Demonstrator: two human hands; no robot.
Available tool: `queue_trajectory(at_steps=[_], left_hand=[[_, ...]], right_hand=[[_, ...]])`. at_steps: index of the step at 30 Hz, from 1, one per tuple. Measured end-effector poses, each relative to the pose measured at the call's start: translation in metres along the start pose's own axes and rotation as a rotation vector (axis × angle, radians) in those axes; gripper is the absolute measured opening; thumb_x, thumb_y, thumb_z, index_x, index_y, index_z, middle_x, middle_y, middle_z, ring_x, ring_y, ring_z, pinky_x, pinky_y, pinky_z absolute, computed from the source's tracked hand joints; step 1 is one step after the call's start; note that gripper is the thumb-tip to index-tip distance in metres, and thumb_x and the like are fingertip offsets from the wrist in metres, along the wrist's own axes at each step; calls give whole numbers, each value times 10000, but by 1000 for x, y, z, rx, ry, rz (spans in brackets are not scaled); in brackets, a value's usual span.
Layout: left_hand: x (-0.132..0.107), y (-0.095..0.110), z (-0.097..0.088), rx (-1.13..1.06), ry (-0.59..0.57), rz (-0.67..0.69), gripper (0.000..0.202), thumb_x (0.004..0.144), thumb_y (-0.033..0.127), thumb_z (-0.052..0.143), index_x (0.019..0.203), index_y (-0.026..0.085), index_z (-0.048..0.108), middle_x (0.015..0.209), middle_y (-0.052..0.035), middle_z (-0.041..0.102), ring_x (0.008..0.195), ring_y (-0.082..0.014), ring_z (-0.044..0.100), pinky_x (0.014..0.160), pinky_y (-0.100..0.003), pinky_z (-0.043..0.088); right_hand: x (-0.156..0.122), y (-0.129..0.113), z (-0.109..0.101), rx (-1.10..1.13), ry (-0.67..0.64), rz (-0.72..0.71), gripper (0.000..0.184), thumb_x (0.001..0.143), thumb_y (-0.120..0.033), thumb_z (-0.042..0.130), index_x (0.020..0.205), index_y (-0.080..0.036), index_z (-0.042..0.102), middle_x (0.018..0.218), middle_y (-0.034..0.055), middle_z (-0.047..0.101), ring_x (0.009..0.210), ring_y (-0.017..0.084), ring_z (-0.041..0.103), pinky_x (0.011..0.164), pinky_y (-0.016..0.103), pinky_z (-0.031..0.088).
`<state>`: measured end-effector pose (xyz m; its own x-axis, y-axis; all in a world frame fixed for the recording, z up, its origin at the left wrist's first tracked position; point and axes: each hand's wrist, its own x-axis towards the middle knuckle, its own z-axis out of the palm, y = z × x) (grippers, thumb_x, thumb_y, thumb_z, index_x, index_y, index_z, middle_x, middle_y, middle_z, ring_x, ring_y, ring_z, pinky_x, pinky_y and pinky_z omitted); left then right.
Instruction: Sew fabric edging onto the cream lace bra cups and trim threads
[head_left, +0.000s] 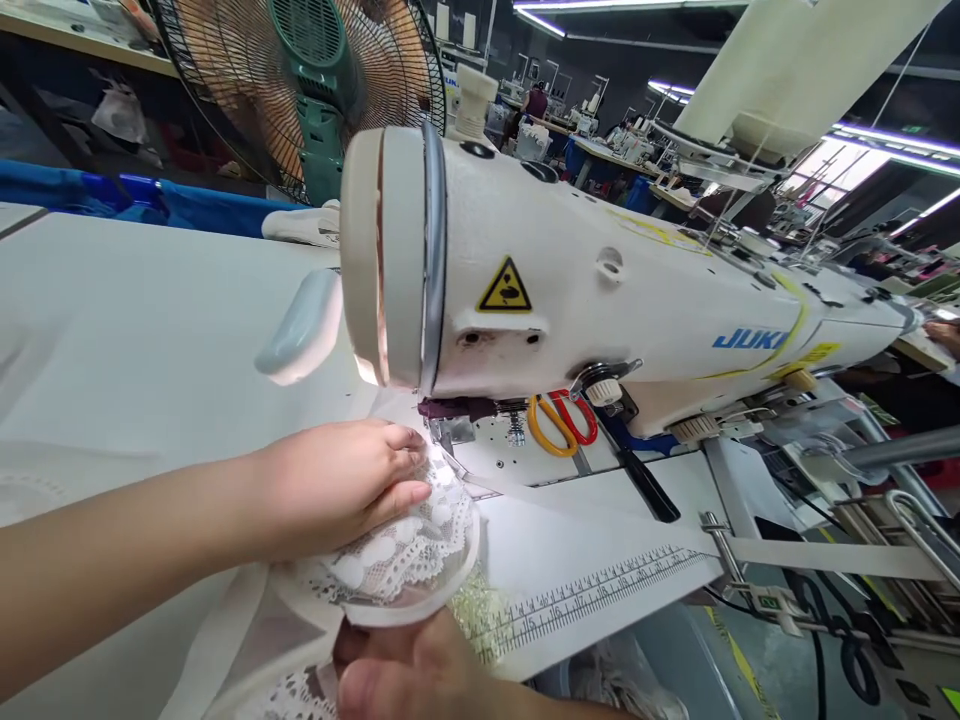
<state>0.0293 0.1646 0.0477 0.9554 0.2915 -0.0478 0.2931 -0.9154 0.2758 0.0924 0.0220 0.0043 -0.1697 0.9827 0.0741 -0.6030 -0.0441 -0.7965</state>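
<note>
White scalloped lace on sheer fabric, which looks like a lace bra, lies at the front edge of the sewing machine. My left hand holds it from above, fingertips close to the presser foot and thumb pressed on the lace. Below, my right hand has its fingers under the curved, bound edge, thumb on top, gripping the cloth; part of this hand is out of frame. A pale band trails toward the lower left. The white sewing machine stands over the work, its needle area lit.
Yellow-handled scissors and a red handle lie under the machine arm, beside a black-handled tool. A ruler strip marks the table's front. A narrow tape runs through a metal guide at right. A large fan stands behind.
</note>
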Motion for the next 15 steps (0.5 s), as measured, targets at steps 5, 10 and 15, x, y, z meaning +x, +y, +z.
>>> queue_trajectory(at_steps=[5,10,15], left_hand=[[-1,13,5,143,-103,-87,532,987,407,332,1261,78,648,1250,-190,650,1139,-353,617,915,-466,560],[1,15,5,279,-32,-43,503,975,392,386,1240,66,663,1207,-196,673,1097,-351,635,920,-463,539],[6,14,1,436,-36,-68,454,961,392,418,1118,98,727,1079,-191,691,914,-333,650,799,-496,525]], right_hand=[[-3,-4,2,70,30,47,802,589,-535,742,1321,-266,552,1135,94,695,1026,329,676,851,469,568],[-1,-23,6,158,79,82,687,611,-533,741,1221,-239,628,1035,85,717,962,311,694,861,450,562],[-4,-22,1,241,93,118,539,657,-382,780,1151,-201,667,1053,74,717,1053,284,648,995,424,481]])
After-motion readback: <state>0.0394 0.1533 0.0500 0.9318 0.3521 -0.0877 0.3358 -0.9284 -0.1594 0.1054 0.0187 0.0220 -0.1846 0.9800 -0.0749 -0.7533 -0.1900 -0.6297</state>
